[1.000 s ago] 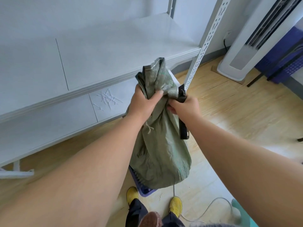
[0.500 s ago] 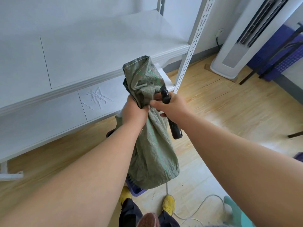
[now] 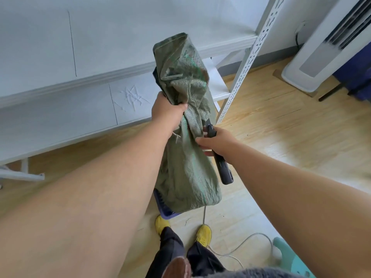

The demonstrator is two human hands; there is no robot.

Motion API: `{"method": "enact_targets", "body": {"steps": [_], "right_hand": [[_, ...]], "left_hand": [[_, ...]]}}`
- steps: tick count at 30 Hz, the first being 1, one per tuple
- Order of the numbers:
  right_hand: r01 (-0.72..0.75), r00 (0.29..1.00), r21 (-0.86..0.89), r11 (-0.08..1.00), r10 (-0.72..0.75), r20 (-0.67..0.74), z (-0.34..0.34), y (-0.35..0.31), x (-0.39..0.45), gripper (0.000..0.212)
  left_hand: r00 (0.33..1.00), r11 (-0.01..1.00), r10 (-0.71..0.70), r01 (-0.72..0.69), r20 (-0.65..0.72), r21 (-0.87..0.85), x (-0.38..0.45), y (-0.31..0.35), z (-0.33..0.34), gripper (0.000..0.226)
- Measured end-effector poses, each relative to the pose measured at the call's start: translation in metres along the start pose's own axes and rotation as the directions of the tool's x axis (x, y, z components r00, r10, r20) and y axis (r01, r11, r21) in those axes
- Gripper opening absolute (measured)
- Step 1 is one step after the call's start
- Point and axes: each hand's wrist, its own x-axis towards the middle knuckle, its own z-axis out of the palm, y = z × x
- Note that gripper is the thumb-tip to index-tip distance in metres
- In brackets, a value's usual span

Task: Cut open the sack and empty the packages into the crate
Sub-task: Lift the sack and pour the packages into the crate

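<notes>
A green woven sack (image 3: 188,169) hangs upside down in front of me, its bunched end sticking up. My left hand (image 3: 167,112) grips the sack around its upper part. My right hand (image 3: 217,142) holds a black utility knife (image 3: 221,167) against the sack's right side; its blade end points up beside the fabric. Under the sack's lower end a corner of a blue crate (image 3: 163,205) shows on the floor; most of it is hidden. No packages are visible.
A white metal shelf unit (image 3: 80,57) fills the left and back, with a perforated upright post (image 3: 247,63) at the right. A white tower fan (image 3: 313,57) stands far right. A grey cable (image 3: 241,243) and my yellow shoes (image 3: 203,233) lie on the wooden floor.
My right hand with the knife has slid down from the sack's neck to below my left hand. The sack's top stands taller above my left hand.
</notes>
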Motion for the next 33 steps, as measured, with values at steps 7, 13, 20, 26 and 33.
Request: {"method": "enact_targets", "body": {"steps": [7,13,20,26,33], "right_hand": [[0.026,0.998,0.055,0.998,-0.023,-0.05,0.027,-0.032,0.019,0.02],[-0.01,1.0,-0.062,0.998,0.01,0.006,0.035,-0.045,0.022,0.036],[-0.026,0.999,0.014,1.0,0.025,0.039,0.041,-0.039,0.021,0.032],[0.003,1.0,0.072,0.997,-0.002,-0.005,0.048,-0.041,0.021,0.038],[0.322,0.919,0.335,0.886,-0.206,-0.337,0.056,-0.069,0.004,0.059]], "left_hand": [[0.982,0.977,0.19,-0.19,0.006,0.094,0.026,0.034,-0.034,0.051],[0.958,0.956,0.282,-0.276,-0.051,0.103,0.041,0.038,-0.048,0.045],[0.938,0.91,0.346,-0.341,0.019,0.235,0.05,0.045,-0.071,0.043],[0.936,0.861,0.238,-0.327,0.259,0.39,0.044,0.046,-0.074,0.034],[0.993,0.983,0.0,-0.021,0.117,0.18,0.049,0.039,-0.081,0.043]]}}
